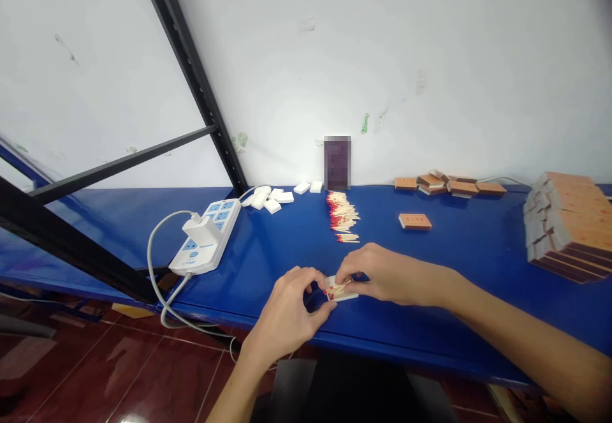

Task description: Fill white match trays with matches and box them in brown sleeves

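Note:
Both hands meet at the front edge of the blue table [468, 251]. My left hand [287, 311] is curled, its fingertips gripping the left end of a small white matchbox tray [340, 290] with red-tipped matches in it. My right hand [382, 273] pinches the tray's right side, fingers pressed onto the matches. A loose pile of red-tipped matches [342, 215] lies just behind the hands.
A white power strip [208, 241] with a plugged charger and cable lies at left. Empty white trays [275, 198] sit at the back. Brown matchbox sleeves [449, 185] lie back right, one alone [414, 221], and a big stack [567, 225] at far right. A black metal frame [191, 72] stands left.

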A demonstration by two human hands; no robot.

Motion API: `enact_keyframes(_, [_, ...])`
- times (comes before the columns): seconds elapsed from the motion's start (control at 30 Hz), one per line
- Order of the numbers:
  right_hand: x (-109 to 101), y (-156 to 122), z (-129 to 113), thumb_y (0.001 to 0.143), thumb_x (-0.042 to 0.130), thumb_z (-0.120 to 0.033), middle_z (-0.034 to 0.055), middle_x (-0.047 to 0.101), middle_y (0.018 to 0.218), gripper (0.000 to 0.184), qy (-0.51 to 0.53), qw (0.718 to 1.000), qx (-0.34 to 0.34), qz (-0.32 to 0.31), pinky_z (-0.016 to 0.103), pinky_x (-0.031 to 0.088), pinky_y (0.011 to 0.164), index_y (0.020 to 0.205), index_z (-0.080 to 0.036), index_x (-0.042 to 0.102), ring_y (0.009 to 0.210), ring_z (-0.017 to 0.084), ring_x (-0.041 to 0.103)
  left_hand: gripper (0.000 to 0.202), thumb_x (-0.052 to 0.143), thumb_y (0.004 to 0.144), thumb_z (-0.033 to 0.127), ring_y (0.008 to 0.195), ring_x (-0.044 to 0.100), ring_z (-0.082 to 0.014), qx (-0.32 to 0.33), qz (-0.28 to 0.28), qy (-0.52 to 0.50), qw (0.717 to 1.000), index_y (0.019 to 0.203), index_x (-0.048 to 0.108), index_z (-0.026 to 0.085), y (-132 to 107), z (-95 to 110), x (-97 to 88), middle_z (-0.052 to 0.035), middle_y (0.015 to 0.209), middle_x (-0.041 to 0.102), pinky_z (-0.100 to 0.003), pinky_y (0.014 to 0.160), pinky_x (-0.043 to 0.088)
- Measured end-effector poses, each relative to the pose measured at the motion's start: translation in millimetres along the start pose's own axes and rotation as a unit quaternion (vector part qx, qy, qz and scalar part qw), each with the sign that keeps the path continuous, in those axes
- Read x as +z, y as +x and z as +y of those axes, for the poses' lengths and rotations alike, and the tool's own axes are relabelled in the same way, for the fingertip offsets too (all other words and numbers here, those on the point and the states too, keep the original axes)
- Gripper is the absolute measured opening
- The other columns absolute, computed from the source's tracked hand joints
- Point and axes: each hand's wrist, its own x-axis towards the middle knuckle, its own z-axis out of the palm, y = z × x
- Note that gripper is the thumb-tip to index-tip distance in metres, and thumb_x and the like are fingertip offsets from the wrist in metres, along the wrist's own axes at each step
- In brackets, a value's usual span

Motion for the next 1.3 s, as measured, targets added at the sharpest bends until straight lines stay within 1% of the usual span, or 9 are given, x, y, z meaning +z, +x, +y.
enact_keyframes(0.33, [-2, -1, -7, 0.092, 0.063, -0.030, 0.0014, 0.075, 0.091, 0.015, 0.028, 0.999, -0.026, 0.014, 0.025, 0.048, 0.074, 0.092, -0.022, 0.075, 0.080, 0.015, 0.067, 0.013, 0.071, 0.085, 0.017, 0.090, 0.063, -0.0197, 0.025, -0.001, -0.005, 1.000, 0.089, 0.060, 0.023, 0, 2, -0.9, 0.0003, 0.101, 0.071, -0.031, 0.082, 0.046])
enact_keyframes(0.4, [-10, 2, -2, 0.091, 0.062, -0.030, 0.0015, 0.075, 0.090, 0.015, 0.025, 0.997, -0.020, 0.070, 0.025, 0.048, 0.074, 0.089, -0.021, 0.075, 0.080, 0.015, 0.067, 0.014, 0.071, 0.086, 0.019, 0.087, 0.062, -0.0197, 0.023, 0.003, 0.007, 1.000, 0.086, 0.057, 0.022, 0, 1, -0.6, -0.0005, 0.100, 0.071, -0.031, 0.080, 0.046])
enact_keyframes(0.47, [-22, 10, 15, 0.091, 0.062, -0.033, 0.0021, 0.075, 0.088, 0.017, 0.012, 0.984, 0.024, 0.177, 0.026, 0.048, 0.072, 0.090, -0.020, 0.073, 0.076, 0.016, 0.065, 0.019, 0.070, 0.087, 0.020, 0.086, 0.062, -0.0194, 0.022, 0.006, 0.014, 1.000, 0.080, 0.053, 0.022, 0, 0, -0.1, -0.0005, 0.100, 0.070, -0.031, 0.081, 0.046])
enact_keyframes(0.53, [-36, 21, 44, 0.091, 0.060, -0.035, 0.0041, 0.074, 0.086, 0.020, -0.031, 0.953, 0.102, 0.282, 0.027, 0.047, 0.069, 0.093, -0.018, 0.069, 0.073, 0.017, 0.064, 0.025, 0.070, 0.088, 0.020, 0.090, 0.063, -0.0193, 0.024, 0.004, 0.012, 1.000, 0.075, 0.049, 0.021, -1, -1, 0.4, -0.0001, 0.101, 0.070, -0.031, 0.083, 0.046])
enact_keyframes(0.6, [-50, 36, 81, 0.088, 0.064, -0.034, 0.0070, 0.071, 0.085, 0.020, -0.112, 0.926, 0.161, 0.324, 0.030, 0.046, 0.070, 0.094, -0.016, 0.066, 0.075, 0.020, 0.063, 0.026, 0.069, 0.089, 0.019, 0.096, 0.063, -0.0197, 0.025, 0.000, 0.007, 1.000, 0.074, 0.048, 0.021, -1, -1, 0.6, 0.0000, 0.104, 0.069, -0.032, 0.088, 0.046])
enact_keyframes(0.73, [-69, 72, 146, 0.082, 0.071, -0.047, 0.0130, 0.071, 0.098, 0.048, -0.139, 0.897, 0.269, 0.322, 0.032, 0.047, 0.075, 0.112, -0.011, 0.061, 0.090, 0.026, 0.064, 0.017, 0.064, 0.092, 0.014, 0.104, 0.062, -0.0192, 0.027, -0.019, 0.014, 0.999, 0.083, 0.053, 0.023, -1, 3, -0.9, 0.0009, 0.113, 0.067, -0.035, 0.099, 0.043])
enact_keyframes(0.83, [-75, 99, 173, 0.082, 0.071, -0.054, 0.0165, 0.072, 0.101, 0.067, -0.094, 0.890, 0.329, 0.302, 0.034, 0.048, 0.079, 0.125, -0.005, 0.057, 0.094, 0.027, 0.066, 0.014, 0.063, 0.091, 0.013, 0.104, 0.062, -0.0188, 0.021, -0.031, 0.023, 0.999, 0.091, 0.057, 0.025, -1, 6, -3.3, 0.0010, 0.113, 0.066, -0.036, 0.101, 0.043])
enact_keyframes(1.03, [-76, 129, 189, 0.084, 0.067, -0.057, 0.0151, 0.074, 0.106, 0.053, -0.087, 0.887, 0.325, 0.316, 0.031, 0.050, 0.081, 0.108, -0.011, 0.068, 0.096, 0.025, 0.068, 0.016, 0.062, 0.092, 0.013, 0.105, 0.061, -0.0197, 0.008, -0.047, 0.009, 0.999, 0.097, 0.058, 0.027, 2, 5, -5.6, 0.0013, 0.113, 0.065, -0.038, 0.105, 0.042])
enact_keyframes(1.3, [-76, 129, 186, 0.085, 0.066, -0.056, 0.0161, 0.076, 0.101, 0.047, -0.094, 0.885, 0.315, 0.330, 0.031, 0.050, 0.079, 0.098, -0.011, 0.072, 0.094, 0.027, 0.069, 0.018, 0.063, 0.091, 0.012, 0.105, 0.060, -0.0196, -0.006, -0.052, -0.012, 0.999, 0.094, 0.055, 0.027, 1, 4, -4.8, 0.0025, 0.113, 0.064, -0.040, 0.108, 0.038])
